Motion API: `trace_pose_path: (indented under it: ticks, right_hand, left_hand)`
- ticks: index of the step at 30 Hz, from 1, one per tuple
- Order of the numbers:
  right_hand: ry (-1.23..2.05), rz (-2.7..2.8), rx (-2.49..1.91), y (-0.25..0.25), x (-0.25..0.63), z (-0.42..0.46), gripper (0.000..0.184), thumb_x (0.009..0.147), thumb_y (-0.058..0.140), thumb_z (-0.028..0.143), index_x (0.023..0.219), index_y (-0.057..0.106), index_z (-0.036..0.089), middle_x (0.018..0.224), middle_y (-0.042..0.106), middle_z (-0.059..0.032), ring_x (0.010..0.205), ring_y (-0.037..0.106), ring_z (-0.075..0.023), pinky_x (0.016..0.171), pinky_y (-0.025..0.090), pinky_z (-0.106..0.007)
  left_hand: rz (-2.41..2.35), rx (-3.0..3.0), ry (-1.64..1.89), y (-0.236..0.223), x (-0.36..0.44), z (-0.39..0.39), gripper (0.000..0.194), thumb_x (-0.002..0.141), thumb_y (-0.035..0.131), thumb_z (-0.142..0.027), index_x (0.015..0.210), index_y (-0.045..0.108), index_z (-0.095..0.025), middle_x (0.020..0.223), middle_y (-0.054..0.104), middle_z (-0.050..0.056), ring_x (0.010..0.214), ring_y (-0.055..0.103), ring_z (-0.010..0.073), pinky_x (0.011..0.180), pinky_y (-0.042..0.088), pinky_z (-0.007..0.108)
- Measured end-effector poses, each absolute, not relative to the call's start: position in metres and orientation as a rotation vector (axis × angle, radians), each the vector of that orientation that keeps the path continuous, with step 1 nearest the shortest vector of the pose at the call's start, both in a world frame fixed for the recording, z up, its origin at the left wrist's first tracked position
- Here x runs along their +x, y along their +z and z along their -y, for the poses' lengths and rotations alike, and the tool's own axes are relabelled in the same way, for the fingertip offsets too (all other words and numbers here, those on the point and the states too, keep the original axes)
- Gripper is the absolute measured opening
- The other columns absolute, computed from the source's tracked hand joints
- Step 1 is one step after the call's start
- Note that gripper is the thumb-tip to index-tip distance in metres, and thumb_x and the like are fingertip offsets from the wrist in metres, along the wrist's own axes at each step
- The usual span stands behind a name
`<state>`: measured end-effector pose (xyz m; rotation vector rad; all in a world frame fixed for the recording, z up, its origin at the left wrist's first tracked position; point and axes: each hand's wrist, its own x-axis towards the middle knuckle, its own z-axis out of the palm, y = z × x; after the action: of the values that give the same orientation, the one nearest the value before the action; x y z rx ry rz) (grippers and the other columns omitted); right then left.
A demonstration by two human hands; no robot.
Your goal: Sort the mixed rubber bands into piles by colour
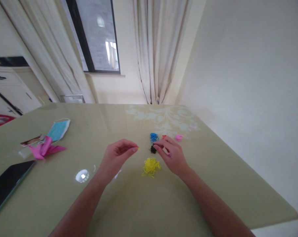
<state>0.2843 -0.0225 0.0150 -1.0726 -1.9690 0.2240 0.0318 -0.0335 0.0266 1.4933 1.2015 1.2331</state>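
Note:
My left hand is closed in a pinch above the table, with a tiny yellow rubber band just showing at the fingertips. My right hand reaches to the small black pile of rubber bands, its thumb and forefinger closed at the pile's right edge. What those fingertips hold is too small to make out. Closer to me lies a larger yellow pile of rubber bands. A blue pile sits just beyond the black one. Red bands are partly hidden behind my right hand, and a pink pile lies farther right.
On the left of the glossy table lie a black-screened phone, a folded pink paper shape and a blue face mask. A white wall runs along the right; curtains hang beyond the far edge.

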Motion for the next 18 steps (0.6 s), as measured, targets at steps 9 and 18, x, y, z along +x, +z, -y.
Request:
trace_pose_path:
  ticks: [9, 18]
  right_hand:
    - [0.459, 1.956, -0.868, 0.022, 0.265, 0.046, 0.015, 0.099, 0.065, 0.032, 0.095, 0.074, 0.021, 0.077, 0.066, -0.0028, 0.067, 0.054, -0.0151, 0.061, 0.043, -0.028]
    - [0.951, 1.651, -0.908, 0.034, 0.288, 0.033, 0.025, 0.089, 0.077, 0.042, 0.082, 0.076, 0.019, 0.069, 0.062, -0.0005, 0.059, 0.047, -0.0119, 0.054, 0.035, -0.026]
  left_hand:
    - [-1.023, 1.395, 1.132, 0.027, 0.056, 0.048, 0.029, 0.076, 0.085, -0.045, 0.086, 0.076, -0.019, 0.087, 0.082, 0.006, 0.083, 0.077, 0.0214, 0.081, 0.063, 0.034]
    - [-1.773, 2.190, 0.719, 0.002, 0.022, 0.025, 0.022, 0.096, 0.059, -0.023, 0.109, 0.077, -0.020, 0.121, 0.075, 0.012, 0.116, 0.066, 0.0314, 0.104, 0.050, 0.046]
